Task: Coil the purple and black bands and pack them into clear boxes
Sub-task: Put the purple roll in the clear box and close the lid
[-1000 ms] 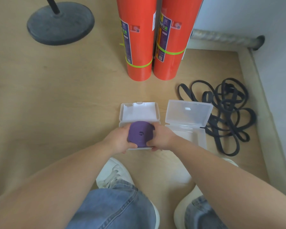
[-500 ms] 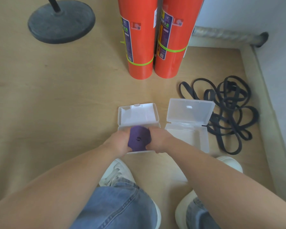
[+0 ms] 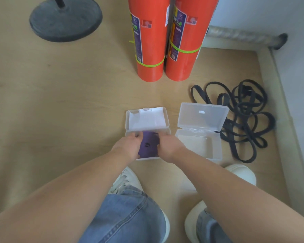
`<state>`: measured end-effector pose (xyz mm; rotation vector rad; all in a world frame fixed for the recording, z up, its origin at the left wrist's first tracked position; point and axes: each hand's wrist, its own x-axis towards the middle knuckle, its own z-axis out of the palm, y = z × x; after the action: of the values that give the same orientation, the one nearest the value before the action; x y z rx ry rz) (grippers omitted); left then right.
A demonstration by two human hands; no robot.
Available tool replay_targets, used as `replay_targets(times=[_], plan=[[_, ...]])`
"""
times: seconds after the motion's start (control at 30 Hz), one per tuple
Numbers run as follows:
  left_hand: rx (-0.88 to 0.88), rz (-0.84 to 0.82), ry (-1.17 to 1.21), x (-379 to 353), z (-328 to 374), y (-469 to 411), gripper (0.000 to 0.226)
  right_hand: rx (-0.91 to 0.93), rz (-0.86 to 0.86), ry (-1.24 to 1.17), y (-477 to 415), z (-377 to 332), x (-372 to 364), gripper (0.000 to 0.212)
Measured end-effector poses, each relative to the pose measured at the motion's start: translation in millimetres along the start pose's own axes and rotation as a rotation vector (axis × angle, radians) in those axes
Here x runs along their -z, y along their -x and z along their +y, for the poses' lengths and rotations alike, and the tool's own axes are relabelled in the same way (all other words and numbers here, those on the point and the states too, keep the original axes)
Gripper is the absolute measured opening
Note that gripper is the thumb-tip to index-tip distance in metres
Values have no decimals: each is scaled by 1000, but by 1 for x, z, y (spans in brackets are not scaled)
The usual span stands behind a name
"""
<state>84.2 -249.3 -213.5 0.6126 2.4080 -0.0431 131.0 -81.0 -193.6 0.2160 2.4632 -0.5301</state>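
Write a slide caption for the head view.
Left hand and right hand hold coiled purple band in clear box; black bands lie uncoiled.

Soft, even light fills the scene, bright without harsh edges. My forearms (image 3: 77,190) cast only faint, diffuse shadows on the floor (image 3: 60,102) just below my left hand (image 3: 128,146) and right hand (image 3: 168,148). The purple band (image 3: 148,146) they grip looks slightly smeared. Right of my right hand, the clear box lid (image 3: 203,116) carries a pale sheen. Beyond my hands the red cylinders (image 3: 150,41) lean and bow from wide-angle distortion, and my forearms swell softly toward the near edge.
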Motion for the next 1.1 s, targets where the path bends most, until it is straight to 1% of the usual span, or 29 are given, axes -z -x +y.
replay_targets(times=[0.07,0.1,0.13,0.2,0.23,0.27,0.33,0.4,0.5,0.57,0.63,0.7,0.77,0.83,0.9,0.93,0.97,1.03,1.1], plan=[[-1,13,69,-3,-3,1,87,-22,-81,11,1,-6,2,60],[-7,31,125,-4,-6,1,83,-32,-101,-19,0,-9,3,63],[-17,57,183,-4,-9,3,77,-37,-89,-63,-1,-11,6,61],[-26,136,277,2,-16,9,62,-37,51,-160,0,-10,12,47],[-13,208,322,6,-19,12,54,-45,139,-219,2,-8,15,42],[18,290,372,10,-23,14,46,-62,212,-292,4,-7,19,42],[122,395,476,18,-27,15,42,-107,271,-412,6,-5,27,51],[238,363,573,24,-28,11,47,-129,272,-423,2,-7,36,58],[311,249,678,32,-26,6,46,-199,216,-438,-11,-2,43,50],[329,231,711,33,-26,3,47,-262,140,-563,-15,2,46,42],[357,219,786,34,-29,-1,51,-277,112,-711,-18,6,46,36],[383,191,948,35,-31,-3,50,-246,148,-873,-17,7,44,33],[395,193,1101,40,-30,-4,52,-179,196,-1038,-15,7,47,36],[394,216,1221,46,-27,-2,48,-131,212,-1125,-15,8,49,38],[416,240,1327,51,-24,1,41,-108,220,-1162,-9,7,55,34],[439,244,1370,53,-23,3,39,-123,229,-1176,-7,7,57,31],[460,238,1418,54,-22,4,36,-164,247,-1207,-4,7,58,33],[499,209,1521,54,-23,7,32,-307,294,-1311,-2,10,61,34],[530,145,1532,51,-27,10,48,-386,310,-1344,4,13,61,26]])
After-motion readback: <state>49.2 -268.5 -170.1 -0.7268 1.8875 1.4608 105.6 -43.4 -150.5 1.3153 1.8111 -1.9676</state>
